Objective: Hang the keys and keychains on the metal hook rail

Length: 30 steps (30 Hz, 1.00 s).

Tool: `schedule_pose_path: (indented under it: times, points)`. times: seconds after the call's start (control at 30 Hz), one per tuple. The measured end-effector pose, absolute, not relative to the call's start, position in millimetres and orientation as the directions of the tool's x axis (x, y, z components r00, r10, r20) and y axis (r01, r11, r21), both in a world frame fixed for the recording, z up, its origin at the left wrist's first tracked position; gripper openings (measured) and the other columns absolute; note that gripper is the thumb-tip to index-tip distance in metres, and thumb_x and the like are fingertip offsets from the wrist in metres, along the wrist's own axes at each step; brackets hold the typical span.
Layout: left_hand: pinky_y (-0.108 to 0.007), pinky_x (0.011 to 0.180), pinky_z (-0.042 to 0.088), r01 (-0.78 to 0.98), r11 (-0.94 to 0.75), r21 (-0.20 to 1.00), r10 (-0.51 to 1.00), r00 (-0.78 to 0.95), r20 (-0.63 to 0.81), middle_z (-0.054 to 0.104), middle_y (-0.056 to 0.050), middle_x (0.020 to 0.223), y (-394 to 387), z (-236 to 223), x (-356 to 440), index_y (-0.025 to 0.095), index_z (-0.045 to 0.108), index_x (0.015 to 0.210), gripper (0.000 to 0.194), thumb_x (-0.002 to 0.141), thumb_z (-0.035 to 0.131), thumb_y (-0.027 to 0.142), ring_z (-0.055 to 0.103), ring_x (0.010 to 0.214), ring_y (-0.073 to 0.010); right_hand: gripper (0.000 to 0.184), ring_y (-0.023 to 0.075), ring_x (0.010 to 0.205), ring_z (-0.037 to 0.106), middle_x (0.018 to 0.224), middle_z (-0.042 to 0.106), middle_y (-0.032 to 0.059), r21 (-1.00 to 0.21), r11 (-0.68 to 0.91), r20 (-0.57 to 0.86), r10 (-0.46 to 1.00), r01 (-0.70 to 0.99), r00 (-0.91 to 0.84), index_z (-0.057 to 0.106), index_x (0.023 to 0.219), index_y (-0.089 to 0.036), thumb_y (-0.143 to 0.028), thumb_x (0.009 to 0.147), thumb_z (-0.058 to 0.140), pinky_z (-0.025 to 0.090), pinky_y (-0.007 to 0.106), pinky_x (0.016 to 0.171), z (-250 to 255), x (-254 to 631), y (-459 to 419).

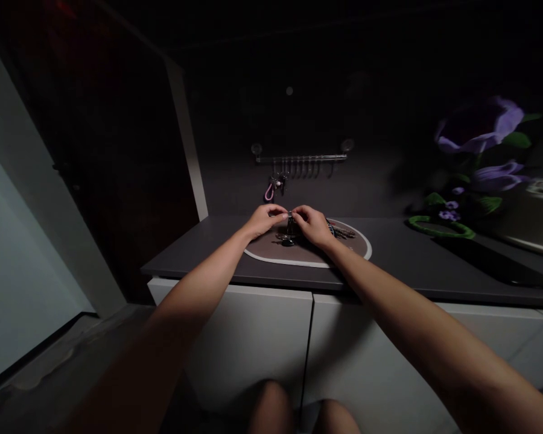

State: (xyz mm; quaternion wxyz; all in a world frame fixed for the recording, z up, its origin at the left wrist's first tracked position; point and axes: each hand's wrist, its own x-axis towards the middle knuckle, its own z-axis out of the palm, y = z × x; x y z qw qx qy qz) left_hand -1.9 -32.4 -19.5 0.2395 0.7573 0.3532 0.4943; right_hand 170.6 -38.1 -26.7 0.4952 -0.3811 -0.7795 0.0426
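Working a small metal key ring point(289, 214) (I think, it's pretty dim) between the left hand point(263, 220) and right hand point(313, 226), fingers closed on it from both sides, just above an oval mat point(306, 261) on the dark counter point(194, 244). A bunch of keys point(341, 230) lies right beside the right hand, and a pink strap point(269, 193) hangs below a hook rail point(301, 158).

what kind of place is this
Probably a home entryway: a wall-mounted hook rail above keys on an oval mat, atop a low white cabinet, beside a dark door.
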Motion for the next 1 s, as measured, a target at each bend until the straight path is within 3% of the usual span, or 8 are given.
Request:
schedule_pose_path:
  times: [0.17,0.43,0.63,0.83,1.0]
  points:
    - [-0.027,0.075,0.041,0.35,-0.628,0.695,0.778,0.276,0.564,0.066,-0.004,0.08,-30,-20,-1,0.013,0.066,0.08,0.027,0.069,0.062,0.037,0.055,0.075,-0.0137,0.021,0.015,0.077,0.058,0.084,0.066,0.0053,-0.466,0.72,0.732,0.64,0.513,-0.233,0.063,0.086,-0.017,-0.032,0.079,0.05,0.043,0.028,0.072,-28,171,-37]
    - [-0.025,0.073,0.04,0.079,-0.538,0.839,0.835,0.182,0.519,0.064,-0.001,0.076,-26,-26,6,0.013,0.064,0.079,0.029,0.062,0.068,0.038,0.054,0.07,-0.0106,0.028,0.0115,0.066,0.053,0.072,0.06,0.0013,-0.766,0.627,0.603,0.777,0.142,-0.18,0.058,0.078,-0.016,-0.041,0.068,0.06,0.043,0.025,0.065,-31,170,-27]
    - [-0.025,0.071,0.041,-0.002,-0.501,0.866,0.852,0.174,0.494,0.063,0.0,0.075,-25,-29,10,0.014,0.065,0.078,0.029,0.061,0.07,0.036,0.054,0.068,-0.0098,0.033,0.0093,0.061,0.048,0.067,0.055,-0.0016,-0.834,0.551,0.535,0.824,0.041,-0.187,0.057,0.076,-0.015,-0.045,0.064,0.064,0.04,0.024,0.062,-29,170,-30]
    - [-0.026,0.074,0.043,0.048,-0.537,0.842,0.84,0.113,0.53,0.066,-0.004,0.083,-24,-30,12,0.014,0.066,0.083,0.024,0.065,0.067,0.03,0.057,0.075,-0.0131,0.035,0.0096,0.064,0.048,0.068,0.054,-0.0011,-0.801,0.589,0.571,0.805,0.103,-0.164,0.055,0.074,-0.015,-0.048,0.063,0.063,0.04,0.024,0.064,-20,172,-25]
    - [-0.026,0.071,0.044,0.256,-0.576,0.776,0.809,0.042,0.586,0.067,-0.005,0.079,-17,-32,9,0.013,0.066,0.082,0.016,0.073,0.059,0.025,0.057,0.073,-0.0135,0.033,0.0079,0.059,0.046,0.063,0.051,-0.0028,-0.804,0.589,0.577,0.806,0.082,-0.134,0.053,0.07,-0.015,-0.044,0.062,0.066,0.04,0.023,0.062,2,175,-9]
